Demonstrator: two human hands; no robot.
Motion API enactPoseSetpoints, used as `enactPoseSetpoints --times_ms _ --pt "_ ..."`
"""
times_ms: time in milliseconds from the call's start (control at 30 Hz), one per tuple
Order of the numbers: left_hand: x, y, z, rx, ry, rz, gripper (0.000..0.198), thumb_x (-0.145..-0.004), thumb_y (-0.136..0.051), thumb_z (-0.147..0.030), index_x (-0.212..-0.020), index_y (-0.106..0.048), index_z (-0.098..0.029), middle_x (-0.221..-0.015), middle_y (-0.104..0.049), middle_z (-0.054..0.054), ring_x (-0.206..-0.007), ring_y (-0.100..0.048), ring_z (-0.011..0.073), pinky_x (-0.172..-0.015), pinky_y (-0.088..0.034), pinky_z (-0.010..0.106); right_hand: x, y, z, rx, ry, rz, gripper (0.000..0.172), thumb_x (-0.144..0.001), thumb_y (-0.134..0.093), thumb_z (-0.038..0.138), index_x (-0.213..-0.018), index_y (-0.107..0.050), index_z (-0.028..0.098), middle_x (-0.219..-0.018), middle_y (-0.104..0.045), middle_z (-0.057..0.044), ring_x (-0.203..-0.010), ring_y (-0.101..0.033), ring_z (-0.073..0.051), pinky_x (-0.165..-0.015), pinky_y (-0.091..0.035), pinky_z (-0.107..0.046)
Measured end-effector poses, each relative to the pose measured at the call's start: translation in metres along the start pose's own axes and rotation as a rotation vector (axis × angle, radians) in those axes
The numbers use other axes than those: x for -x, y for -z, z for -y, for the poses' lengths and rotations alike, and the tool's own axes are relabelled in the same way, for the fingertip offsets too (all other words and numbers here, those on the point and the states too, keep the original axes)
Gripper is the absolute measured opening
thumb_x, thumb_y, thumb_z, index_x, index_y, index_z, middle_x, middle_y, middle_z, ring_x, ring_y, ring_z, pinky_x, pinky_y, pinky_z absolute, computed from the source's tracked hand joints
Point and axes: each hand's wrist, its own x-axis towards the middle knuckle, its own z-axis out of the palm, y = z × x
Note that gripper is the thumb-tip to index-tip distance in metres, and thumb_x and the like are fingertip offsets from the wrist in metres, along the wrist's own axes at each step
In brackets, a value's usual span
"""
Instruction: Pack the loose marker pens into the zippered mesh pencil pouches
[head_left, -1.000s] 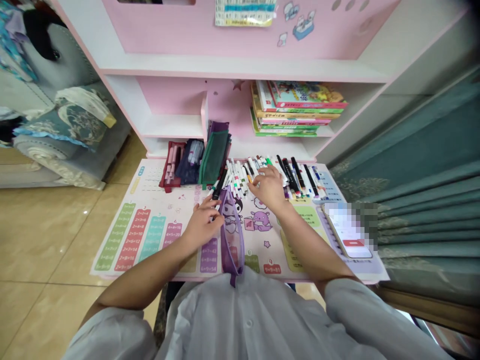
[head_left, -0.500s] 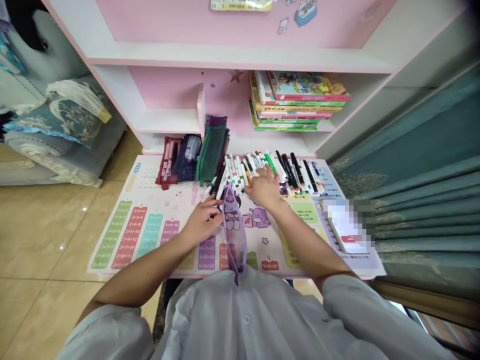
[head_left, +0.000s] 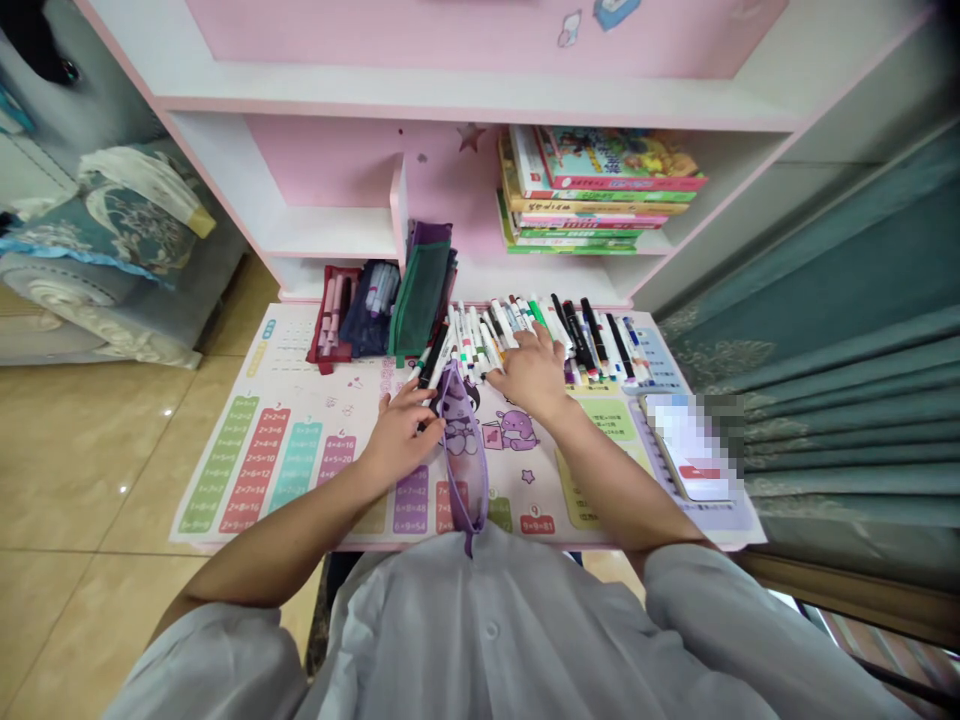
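Purple mesh pouch (head_left: 463,450) lies beside left hand (head_left: 403,437).

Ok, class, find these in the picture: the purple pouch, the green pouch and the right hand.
purple pouch (head_left: 465,460), head view, on its mesh body
green pouch (head_left: 420,295), head view, on its mesh front
right hand (head_left: 531,375), head view, on its back

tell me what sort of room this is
Probably a child's study corner at home: a colourful rectangular times-table desk mat with cartoon characters, a heap of slim plastic felt-tip markers, and a stack of bright paper-covered children's books on a pink-and-white shelf unit.
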Motion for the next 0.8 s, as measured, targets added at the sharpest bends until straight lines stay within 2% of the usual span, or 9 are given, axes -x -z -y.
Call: enactPoseSetpoints --times_ms 100,200,400,567,667,800 --pt "0.001 0.001 0.000 0.000 0.007 -0.003 0.027 -0.086 -0.055 -0.037 -0.067 -0.067 -0.022 -0.133 -0.064 0.007 -0.142 -0.039 0.0322 -0.115 -0.023 0.066 0.010 0.020 0.002 -0.110 0.014 -0.017 0.015 -0.071 -0.062 0.026 -0.065 -0.072 0.017 -0.132 -0.061 -0.015 -0.138 -0.038 -0.040 -0.107 -0.033 -0.059" --pt "0.000 0.001 -0.002 -0.006 0.015 0.004 0.026 -0.086 -0.054 -0.035 -0.067 -0.066 -0.021 -0.134 -0.064 0.008 -0.142 -0.038 0.0325 -0.114 -0.022 0.067 0.028 0.041 0.009 -0.199 0.090 0.017 0.016 -0.069 -0.064 0.025 -0.055 -0.066 0.019 -0.132 -0.063 -0.011 -0.138 -0.039 -0.039 -0.109 -0.032 -0.060" --pt "0.000 0.001 -0.004 -0.029 0.033 0.001 0.026 -0.086 -0.054 -0.034 -0.067 -0.066 -0.020 -0.133 -0.064 0.008 -0.142 -0.038 0.0336 -0.113 -0.022 0.068 0.065 0.063 0.025 -0.174 0.313 0.167 0.018 -0.071 -0.061 0.024 -0.054 -0.065 0.019 -0.134 -0.062 -0.013 -0.141 -0.036 -0.038 -0.112 -0.027 -0.063" --pt "0.001 0.001 -0.005 -0.035 0.035 0.008 0.024 -0.086 -0.054 -0.033 -0.067 -0.065 -0.020 -0.134 -0.063 0.008 -0.143 -0.037 0.0340 -0.113 -0.022 0.068 0.080 0.057 0.038 -0.032 0.370 0.266 0.020 -0.074 -0.058 0.024 -0.072 -0.076 0.018 -0.134 -0.062 -0.016 -0.141 -0.034 -0.041 -0.113 -0.021 -0.066" --pt "0.001 0.002 -0.006 -0.034 0.030 0.012 0.024 -0.086 -0.054 -0.032 -0.068 -0.064 -0.020 -0.134 -0.063 0.008 -0.143 -0.037 0.0334 -0.113 -0.021 0.068 0.083 0.045 0.047 0.016 0.387 0.242 0.027 -0.077 -0.056 0.026 -0.087 -0.079 0.016 -0.139 -0.057 -0.018 -0.142 -0.031 -0.043 -0.114 -0.020 -0.067" --pt "0.000 0.003 -0.007 -0.051 0.029 0.003 0.025 -0.086 -0.053 -0.030 -0.065 -0.063 -0.019 -0.133 -0.064 0.007 -0.142 -0.038 0.0338 -0.112 -0.022 0.068 0.086 0.031 0.055 0.048 0.404 0.220 0.028 -0.080 -0.056 0.028 -0.092 -0.079 0.017 -0.145 -0.052 -0.017 -0.143 -0.030 -0.042 -0.114 -0.021 -0.067"
